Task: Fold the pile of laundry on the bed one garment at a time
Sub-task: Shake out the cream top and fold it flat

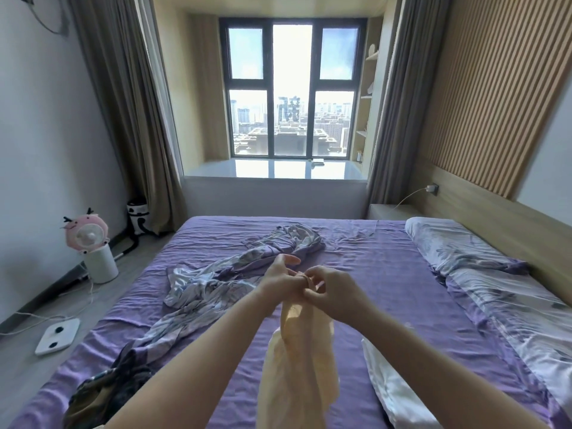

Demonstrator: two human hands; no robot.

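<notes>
Head camera view, looking forward and down over a purple bed (pixel 387 274) toward a tall window (pixel 291 94). Both bare arms reach out over the middle of the mattress, and the two hands meet in the air. Between them hangs a pale yellow garment (pixel 297 360), thin and slightly see-through. Its long axis runs vertically: the top end is gathered at the hands and the rest drops straight down toward the near edge of the bed, widening as it falls. The left hand (pixel 280 281) holds the top of the cloth with its thumb and lower fingers curled, while its upper fingers stretch forward. The right hand (pixel 332 292) has its fingers bent in, pinching the same top edge just beside the left hand.

Beyond the hands, a lilac patterned sheet (pixel 235 274) lies crumpled in a long band running diagonally from the near left of the bed toward the far centre. A dark patterned garment (pixel 108 388) sits bunched at the near left corner. A white garment (pixel 393 385) lies flat to the right of the hanging cloth. Two patterned pillows (pixel 483 274) line the right side, against the headboard.
</notes>
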